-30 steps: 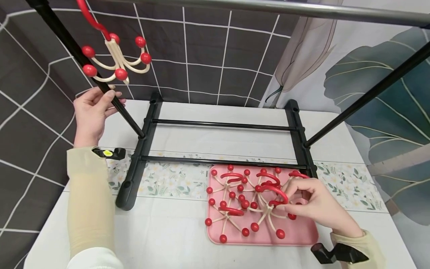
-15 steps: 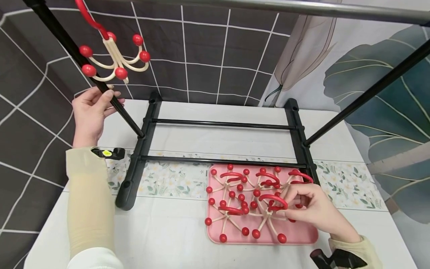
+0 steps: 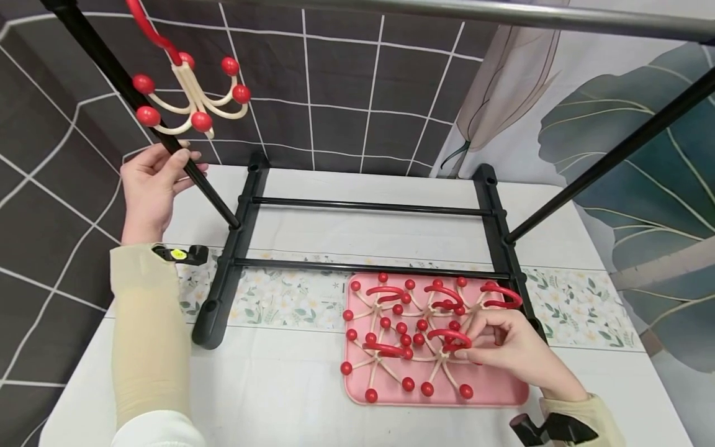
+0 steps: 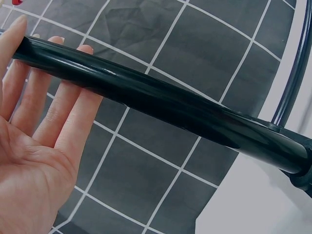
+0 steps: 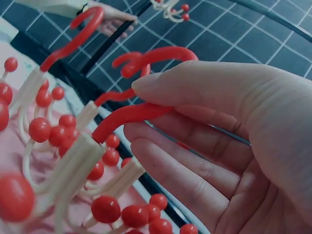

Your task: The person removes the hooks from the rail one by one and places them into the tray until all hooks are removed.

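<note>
In the head view my left hand (image 3: 149,195) holds the black upright pole (image 3: 215,197) of a rack. The left wrist view shows the thumb in front of this pole (image 4: 170,109) and the fingers behind it. My right hand (image 3: 505,349) pinches the red hook of a multi-armed hanger (image 3: 447,333) between thumb and fingers. Cream arms with red ball tips spread below that hook (image 5: 122,119), over a pink tray (image 3: 499,392). Several similar hangers (image 3: 385,289) lie crowded around it on the tray. Another hanger (image 3: 192,93) hangs near the left pole.
A grey top bar (image 3: 447,9) crosses the upper view. The rack's black base has two crossbars (image 3: 368,266), the nearer one passing just behind the tray. A right pole (image 3: 603,160) slants upward. Behind the white table (image 3: 279,385) hang a dark grid cloth and a leaf-patterned curtain (image 3: 631,124).
My right hand has shifted slightly left and toward me, and the hook it pinches has moved and tilted lower with it. The left hand has stayed on the pole.
</note>
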`<state>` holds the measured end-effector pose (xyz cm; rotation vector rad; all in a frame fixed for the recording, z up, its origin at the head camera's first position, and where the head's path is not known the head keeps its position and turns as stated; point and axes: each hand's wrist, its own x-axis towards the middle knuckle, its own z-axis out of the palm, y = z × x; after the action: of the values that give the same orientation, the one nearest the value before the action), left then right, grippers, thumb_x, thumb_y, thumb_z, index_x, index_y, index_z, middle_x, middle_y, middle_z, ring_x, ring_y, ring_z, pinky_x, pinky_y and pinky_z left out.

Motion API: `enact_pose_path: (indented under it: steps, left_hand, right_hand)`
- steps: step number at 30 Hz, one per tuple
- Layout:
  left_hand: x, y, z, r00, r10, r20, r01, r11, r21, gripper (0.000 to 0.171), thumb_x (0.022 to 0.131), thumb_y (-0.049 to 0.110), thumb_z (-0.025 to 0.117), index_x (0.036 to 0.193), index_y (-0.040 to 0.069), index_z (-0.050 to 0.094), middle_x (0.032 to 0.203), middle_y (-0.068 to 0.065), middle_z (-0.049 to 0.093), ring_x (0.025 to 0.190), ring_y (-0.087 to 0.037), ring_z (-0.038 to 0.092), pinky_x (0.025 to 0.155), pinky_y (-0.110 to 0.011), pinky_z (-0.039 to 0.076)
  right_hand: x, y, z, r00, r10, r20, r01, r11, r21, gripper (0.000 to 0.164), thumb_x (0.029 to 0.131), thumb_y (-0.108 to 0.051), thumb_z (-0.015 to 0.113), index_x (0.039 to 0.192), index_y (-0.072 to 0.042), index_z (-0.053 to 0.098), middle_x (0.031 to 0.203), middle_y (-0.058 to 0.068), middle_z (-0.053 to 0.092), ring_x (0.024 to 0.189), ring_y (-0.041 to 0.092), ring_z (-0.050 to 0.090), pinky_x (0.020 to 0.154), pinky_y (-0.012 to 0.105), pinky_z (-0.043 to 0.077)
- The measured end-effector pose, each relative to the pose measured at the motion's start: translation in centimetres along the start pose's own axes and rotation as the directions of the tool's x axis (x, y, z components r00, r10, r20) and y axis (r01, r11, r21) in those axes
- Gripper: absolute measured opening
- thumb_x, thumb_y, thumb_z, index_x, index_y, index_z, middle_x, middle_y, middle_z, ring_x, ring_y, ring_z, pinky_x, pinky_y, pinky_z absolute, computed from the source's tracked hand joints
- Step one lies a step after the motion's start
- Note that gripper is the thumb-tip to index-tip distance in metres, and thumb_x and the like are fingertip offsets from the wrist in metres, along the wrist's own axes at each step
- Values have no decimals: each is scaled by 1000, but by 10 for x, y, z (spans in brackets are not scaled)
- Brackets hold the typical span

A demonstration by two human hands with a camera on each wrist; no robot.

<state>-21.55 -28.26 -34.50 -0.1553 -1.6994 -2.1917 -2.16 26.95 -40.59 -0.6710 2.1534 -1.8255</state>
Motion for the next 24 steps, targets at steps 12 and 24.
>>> enact_pose_path:
  steps: [12, 24]
  left_hand:
    - [1, -1, -2, 1000, -5, -3, 5, 1000, 11, 33, 91, 4, 77, 122, -6, 70, 100, -16, 73, 82, -23, 75, 80, -28, 59]
    - [2, -1, -2, 1000, -6, 0, 6, 1000, -3, 33, 91, 3, 77, 122, -6, 69, 99, -17, 73, 81, -23, 75, 80, -28, 60]
  right_hand:
    - [-2, 15, -4, 999, 9, 32, -12, 996, 85, 27, 80, 23, 72, 90, -1, 66, 101, 23, 67, 83, 24, 74, 65, 37, 63]
    - [3, -9, -5, 1000, -13, 6, 13, 999, -32, 36, 77, 19, 79, 106, 0, 73, 105, 15, 68, 90, 26, 74, 73, 39, 63]
